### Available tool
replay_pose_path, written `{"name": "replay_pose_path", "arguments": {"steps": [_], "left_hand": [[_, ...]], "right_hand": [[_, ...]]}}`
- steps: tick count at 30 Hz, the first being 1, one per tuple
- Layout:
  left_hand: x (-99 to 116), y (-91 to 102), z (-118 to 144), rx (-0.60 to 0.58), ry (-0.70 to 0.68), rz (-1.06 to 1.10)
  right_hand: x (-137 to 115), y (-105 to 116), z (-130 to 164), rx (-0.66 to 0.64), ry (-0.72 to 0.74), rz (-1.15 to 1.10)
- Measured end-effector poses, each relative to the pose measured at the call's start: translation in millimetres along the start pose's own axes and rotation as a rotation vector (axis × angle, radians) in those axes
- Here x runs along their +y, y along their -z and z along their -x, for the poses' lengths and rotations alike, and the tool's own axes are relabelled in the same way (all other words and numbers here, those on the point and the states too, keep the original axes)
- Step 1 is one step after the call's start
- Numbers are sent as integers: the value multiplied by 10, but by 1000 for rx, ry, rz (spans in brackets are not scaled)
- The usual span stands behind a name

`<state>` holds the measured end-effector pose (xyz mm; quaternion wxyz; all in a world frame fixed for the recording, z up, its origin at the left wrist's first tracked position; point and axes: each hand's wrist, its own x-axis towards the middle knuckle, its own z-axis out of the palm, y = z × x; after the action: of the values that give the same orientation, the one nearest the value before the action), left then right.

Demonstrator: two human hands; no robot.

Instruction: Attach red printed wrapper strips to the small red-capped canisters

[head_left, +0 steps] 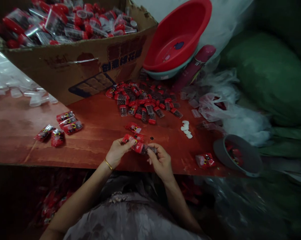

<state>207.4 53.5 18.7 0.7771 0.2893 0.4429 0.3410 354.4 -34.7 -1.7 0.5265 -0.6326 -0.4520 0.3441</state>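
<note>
**Small red-capped tube held between both hands at the worktop's near edge**

A small red-and-clear tube (140, 147) is held between the two hands just above the near edge of the worktop (100, 133), close to the body, where it can be seen and worked from both ends. The left hand (118, 151) is closed on the red end, with a red wrapper pinched under its fingers (130, 141); a gold bangle (108, 164) is worn at that wrist. The right hand (160, 160) is closed on the darker, clear end. Whether the two ends are being pressed together or pulled apart cannot be told.

Just beyond the hands, two more red pieces (134, 128) are laid within easy reach. Further back, a loose heap of tubes (142, 100) is spread on the wood, apparently as the supply. To the left, a few wrapped packets (60, 128) are set apart in a small group, well clear of the heap, which suggests that they are kept separate from it. A few small white pieces (185, 129) lie to the right of the heap.

A cardboard box (72, 65), filled with similar red-capped items, is propped at the back left. A red basin (180, 36) is leaned against the back, nested in a paler one. A grey bowl (237, 156) with red bits inside is placed at the right edge, beside crumpled clear plastic bags (227, 106).
</note>
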Motion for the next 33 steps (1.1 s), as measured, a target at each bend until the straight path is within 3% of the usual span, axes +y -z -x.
{"name": "replay_pose_path", "arguments": {"steps": [5,11,16,19,23,33], "left_hand": [[-69,-88,25,-30,-119,57],[-204,-121,23,47,-218,201],[-264,-91,0,63,-273,178],[-281,-90,12,25,-216,136],[-288,-158,77,-44,-105,105],[-379,-116,79,-67,-134,29]], "right_hand": [[-40,-139,-5,26,-17,-56],[-38,-417,43,165,-59,-178],[-36,-496,91,94,-68,-189],[-33,-503,90,63,-56,-129],[-23,-523,65,196,5,-8],[-8,-533,15,206,-15,-15]]}}
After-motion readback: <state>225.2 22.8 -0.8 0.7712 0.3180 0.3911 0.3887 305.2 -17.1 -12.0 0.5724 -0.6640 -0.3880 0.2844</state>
